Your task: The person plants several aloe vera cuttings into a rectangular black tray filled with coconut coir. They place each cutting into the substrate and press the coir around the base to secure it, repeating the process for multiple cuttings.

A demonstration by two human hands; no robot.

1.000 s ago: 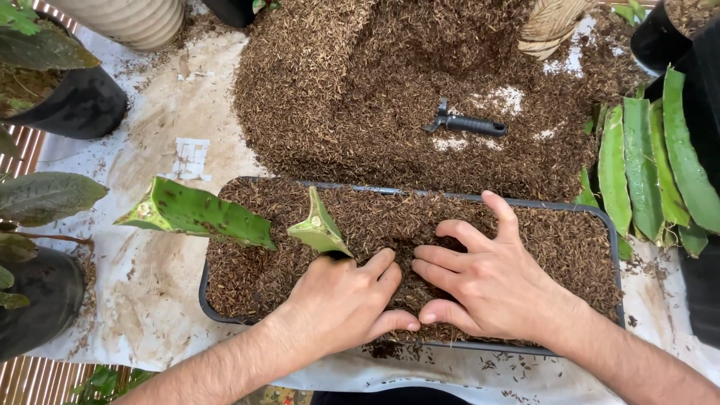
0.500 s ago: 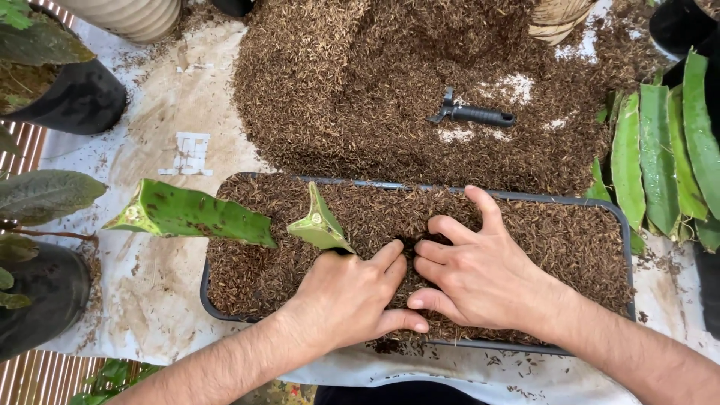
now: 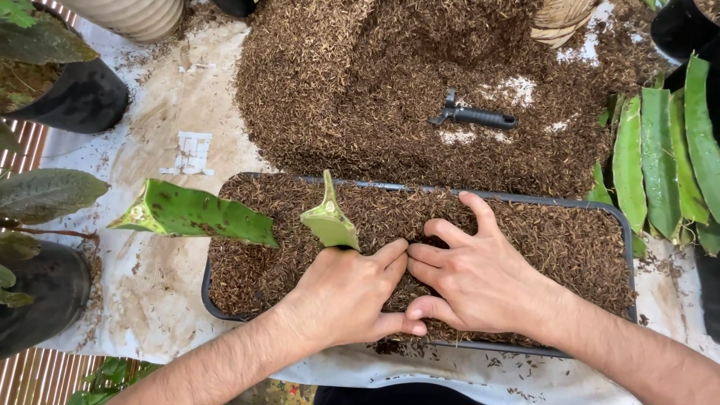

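Note:
A long black tray point(image 3: 628, 225) holds brown husk substrate point(image 3: 570, 247). Two green cactus cuttings stand in its left part: a long one point(image 3: 195, 214) leaning left over the rim, and a short upright one point(image 3: 330, 221). My left hand point(image 3: 349, 292) rests on the substrate just right of the short cutting, fingers curled downward. My right hand point(image 3: 480, 281) lies spread on the substrate beside it. The fingertips and thumbs of both hands meet around a small dark hollow in the middle of the tray. Neither hand holds anything.
A big heap of the same brown husk point(image 3: 375, 82) lies behind the tray, with a black-handled tool point(image 3: 472, 117) on it. Several green cactus cuttings point(image 3: 660, 165) lie at the right. Black pots with leafy plants point(image 3: 67, 82) stand at the left on a pale sheet point(image 3: 150, 300).
My right hand has slid left across the substrate until its fingertips meet my left hand. My left hand has stayed beside the short cutting.

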